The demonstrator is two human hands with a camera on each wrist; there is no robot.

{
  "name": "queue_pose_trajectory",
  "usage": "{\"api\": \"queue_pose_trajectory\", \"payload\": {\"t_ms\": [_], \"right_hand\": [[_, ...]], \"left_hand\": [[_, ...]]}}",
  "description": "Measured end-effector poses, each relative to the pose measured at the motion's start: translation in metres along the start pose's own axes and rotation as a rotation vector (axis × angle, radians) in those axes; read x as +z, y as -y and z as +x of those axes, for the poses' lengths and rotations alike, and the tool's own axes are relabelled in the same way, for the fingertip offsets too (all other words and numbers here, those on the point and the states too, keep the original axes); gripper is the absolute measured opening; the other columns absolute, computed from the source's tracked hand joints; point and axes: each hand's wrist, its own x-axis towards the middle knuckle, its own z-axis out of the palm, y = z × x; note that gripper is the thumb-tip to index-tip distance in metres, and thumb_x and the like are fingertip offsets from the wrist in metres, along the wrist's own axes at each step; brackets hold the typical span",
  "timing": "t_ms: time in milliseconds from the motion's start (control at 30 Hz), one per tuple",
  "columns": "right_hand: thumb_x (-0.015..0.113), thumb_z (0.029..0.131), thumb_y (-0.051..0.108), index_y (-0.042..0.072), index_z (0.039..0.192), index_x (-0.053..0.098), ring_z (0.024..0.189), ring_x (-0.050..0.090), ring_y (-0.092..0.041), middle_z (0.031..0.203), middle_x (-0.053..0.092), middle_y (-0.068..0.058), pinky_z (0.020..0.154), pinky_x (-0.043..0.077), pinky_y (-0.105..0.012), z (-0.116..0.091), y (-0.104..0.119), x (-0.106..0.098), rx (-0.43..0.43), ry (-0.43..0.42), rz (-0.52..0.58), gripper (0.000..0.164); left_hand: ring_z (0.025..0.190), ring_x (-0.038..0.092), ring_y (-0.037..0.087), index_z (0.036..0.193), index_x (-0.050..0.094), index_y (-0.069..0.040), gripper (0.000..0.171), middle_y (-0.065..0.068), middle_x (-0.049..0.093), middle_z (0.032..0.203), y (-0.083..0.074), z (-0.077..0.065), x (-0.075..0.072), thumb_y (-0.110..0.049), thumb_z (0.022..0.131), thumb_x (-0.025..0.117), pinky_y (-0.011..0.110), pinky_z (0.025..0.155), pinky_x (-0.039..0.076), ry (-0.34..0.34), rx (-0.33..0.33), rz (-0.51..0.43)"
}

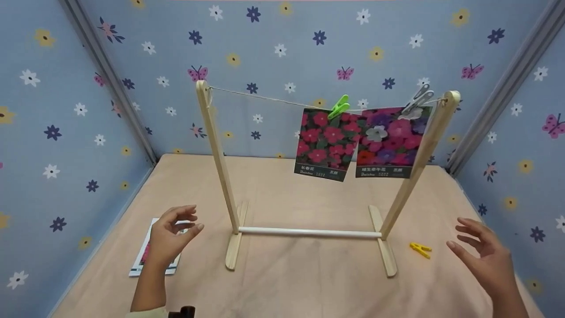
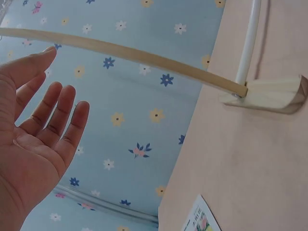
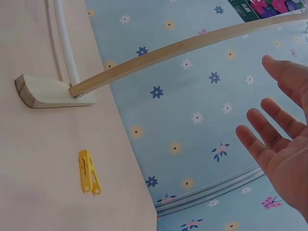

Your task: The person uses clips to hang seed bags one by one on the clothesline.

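Observation:
My left hand [image 1: 170, 236] hovers at the left over a flower-printed card [image 1: 143, 256], its fingers relaxed and holding nothing. On the other side, my right hand [image 1: 483, 256] is also relaxed, with a yellow clothespin [image 1: 420, 250] lying on the table to its left. Between the hands stands a wooden frame with a string [image 1: 265, 98] tied across its top. A red-flower card [image 1: 326, 143] hangs from it by a green clothespin [image 1: 340, 107]. Next to that hangs a mixed-colour flower card [image 1: 388, 143], held by grey clothespins [image 1: 418, 99] near the right post.
The frame's left post [image 1: 218, 163] and right post [image 1: 417, 170] rise from wooden feet, joined low down by a white rod [image 1: 309, 232]. Blue flower-patterned panels [image 1: 265, 44] enclose the table [image 1: 282, 282] at the back and both sides.

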Motion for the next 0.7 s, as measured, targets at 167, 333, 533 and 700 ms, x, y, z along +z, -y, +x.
{"api": "queue_pose_trajectory", "payload": {"t_ms": [167,333,533,700], "right_hand": [[0.074,0.081,-0.008,-0.002,0.127,0.06,0.11,0.052,0.004,0.128,0.053,0.009,0.086,0.045,-0.007,-0.001,-0.012,0.001,-0.003,-0.002,-0.009,0.049],[0.074,0.083,-0.003,-0.004,0.124,0.061,0.109,0.052,0.007,0.13,0.053,0.004,0.084,0.046,-0.007,-0.004,-0.024,0.003,0.036,0.015,-0.001,0.043],[0.074,0.086,0.005,-0.003,0.126,0.06,0.107,0.052,0.007,0.129,0.052,0.002,0.083,0.047,-0.008,-0.007,-0.038,0.007,0.122,0.019,0.004,0.044],[0.073,0.088,0.009,-0.003,0.129,0.057,0.106,0.053,0.006,0.128,0.051,0.007,0.083,0.048,-0.009,-0.009,-0.046,0.007,0.182,0.007,0.031,0.046]], "left_hand": [[0.097,0.061,0.019,0.118,0.067,-0.002,0.042,0.011,0.061,0.11,0.01,-0.008,-0.012,0.0,0.078,0.08,0.02,0.082,0.054,-0.026,-0.041,0.024],[0.096,0.062,0.019,0.116,0.068,-0.001,0.039,0.005,0.064,0.106,0.021,-0.014,-0.023,-0.001,0.079,0.08,0.018,0.08,0.054,-0.091,-0.101,0.054],[0.094,0.062,0.011,0.118,0.067,-0.001,0.04,-0.004,0.065,0.104,0.033,-0.018,-0.032,-0.005,0.081,0.079,0.015,0.081,0.052,-0.159,-0.234,0.094],[0.09,0.062,0.011,0.115,0.067,0.002,0.038,0.0,0.066,0.101,0.04,-0.022,-0.038,-0.007,0.081,0.08,0.014,0.08,0.052,-0.214,-0.254,0.078]]}}
